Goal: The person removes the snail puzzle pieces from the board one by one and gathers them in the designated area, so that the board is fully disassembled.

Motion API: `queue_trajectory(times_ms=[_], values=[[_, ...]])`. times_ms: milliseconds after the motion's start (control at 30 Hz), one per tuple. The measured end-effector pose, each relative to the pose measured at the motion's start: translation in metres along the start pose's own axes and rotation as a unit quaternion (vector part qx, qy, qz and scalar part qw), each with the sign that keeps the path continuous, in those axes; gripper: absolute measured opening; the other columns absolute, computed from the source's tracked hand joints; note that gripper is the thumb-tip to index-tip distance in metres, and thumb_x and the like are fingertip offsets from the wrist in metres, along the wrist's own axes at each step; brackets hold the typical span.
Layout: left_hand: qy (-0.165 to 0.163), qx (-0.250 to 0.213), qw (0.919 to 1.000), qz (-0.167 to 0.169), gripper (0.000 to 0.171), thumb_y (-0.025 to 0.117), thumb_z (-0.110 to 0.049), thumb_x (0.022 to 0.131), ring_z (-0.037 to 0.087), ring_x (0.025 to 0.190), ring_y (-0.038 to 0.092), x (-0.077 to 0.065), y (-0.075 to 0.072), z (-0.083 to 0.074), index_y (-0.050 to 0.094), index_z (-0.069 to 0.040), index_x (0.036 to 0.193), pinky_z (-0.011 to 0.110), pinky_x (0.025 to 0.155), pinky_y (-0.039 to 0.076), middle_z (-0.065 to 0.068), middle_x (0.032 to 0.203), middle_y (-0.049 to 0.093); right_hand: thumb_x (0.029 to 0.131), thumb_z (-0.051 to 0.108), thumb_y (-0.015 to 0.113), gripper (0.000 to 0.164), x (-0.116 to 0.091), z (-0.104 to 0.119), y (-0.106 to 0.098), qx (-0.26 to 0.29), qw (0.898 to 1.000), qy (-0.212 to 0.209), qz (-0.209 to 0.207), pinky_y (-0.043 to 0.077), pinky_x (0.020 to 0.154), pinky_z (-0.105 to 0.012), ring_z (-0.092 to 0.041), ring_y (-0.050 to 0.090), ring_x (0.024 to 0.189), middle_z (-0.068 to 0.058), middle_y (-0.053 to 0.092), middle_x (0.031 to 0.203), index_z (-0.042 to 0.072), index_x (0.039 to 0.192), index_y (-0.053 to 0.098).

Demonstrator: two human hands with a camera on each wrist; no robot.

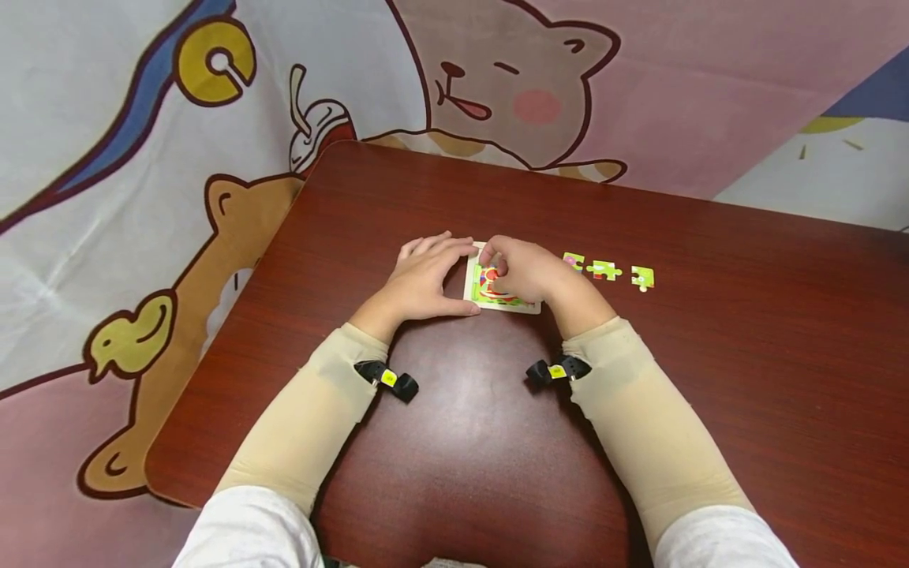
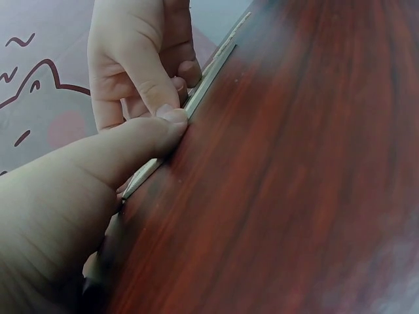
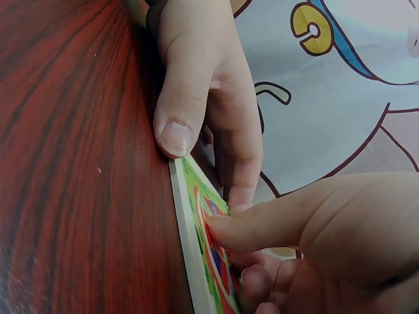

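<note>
A small square jigsaw puzzle board (image 1: 497, 305) with a pale rim and a bright green, red and blue picture lies on the table. My left hand (image 1: 424, 278) holds it at its left end, thumb against the near edge and forefinger at the far corner. Over the board, my right hand (image 1: 527, 272) has its fingers bent, with the thumb (image 3: 252, 229) down on the picture. I cannot tell whether a piece sits between those fingertips. Right of that hand are three loose puzzle pieces, one partly hidden (image 1: 572, 261), one in the middle (image 1: 604, 270) and one farthest right (image 1: 642, 277).
The reddish-brown wooden table (image 1: 767, 379) spreads out to the right, its left edge slanting close to a cartoon-printed wall cloth (image 1: 369, 71). Both forearms wear beige sleeves with black wrist-camera mounts (image 1: 405, 386) that stick inward over the table.
</note>
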State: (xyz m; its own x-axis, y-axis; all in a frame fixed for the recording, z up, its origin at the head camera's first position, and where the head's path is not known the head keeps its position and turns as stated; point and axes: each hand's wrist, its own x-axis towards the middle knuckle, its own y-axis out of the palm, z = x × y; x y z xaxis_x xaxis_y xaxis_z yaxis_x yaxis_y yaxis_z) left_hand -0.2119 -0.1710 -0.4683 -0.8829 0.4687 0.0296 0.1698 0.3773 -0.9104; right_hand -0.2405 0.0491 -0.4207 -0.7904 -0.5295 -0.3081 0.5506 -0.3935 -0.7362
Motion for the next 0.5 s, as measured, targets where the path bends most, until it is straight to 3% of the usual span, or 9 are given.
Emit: queue_trajectory(times_ms=[233, 500], values=[[0.0, -0.002, 1.0, 0.003, 0.095, 0.08, -0.068, 0.081, 0.021, 0.16, 0.023, 0.0004, 0.0009, 0.0002, 0.048, -0.025, 0.16, 0.052, 0.121, 0.017, -0.006, 0.168, 0.041, 0.095, 0.002, 0.07, 0.036, -0.0032, 0.0016, 0.0016, -0.012, 1.0, 0.001, -0.002, 0.046, 0.087, -0.044, -0.033, 0.059, 0.096, -0.016, 0.06, 0.107, 0.008, 0.128, 0.057], [0.002, -0.003, 1.0, 0.0, 0.095, 0.08, -0.068, 0.082, 0.023, 0.159, 0.024, 0.0002, 0.0005, -0.0007, 0.048, -0.024, 0.16, 0.052, 0.121, 0.017, -0.006, 0.168, 0.041, 0.095, 0.001, 0.071, 0.032, -0.0055, -0.0023, 0.0051, 0.001, 1.0, -0.003, -0.024, 0.046, 0.083, -0.043, -0.032, 0.058, 0.092, -0.016, 0.059, 0.103, 0.01, 0.122, 0.059]])
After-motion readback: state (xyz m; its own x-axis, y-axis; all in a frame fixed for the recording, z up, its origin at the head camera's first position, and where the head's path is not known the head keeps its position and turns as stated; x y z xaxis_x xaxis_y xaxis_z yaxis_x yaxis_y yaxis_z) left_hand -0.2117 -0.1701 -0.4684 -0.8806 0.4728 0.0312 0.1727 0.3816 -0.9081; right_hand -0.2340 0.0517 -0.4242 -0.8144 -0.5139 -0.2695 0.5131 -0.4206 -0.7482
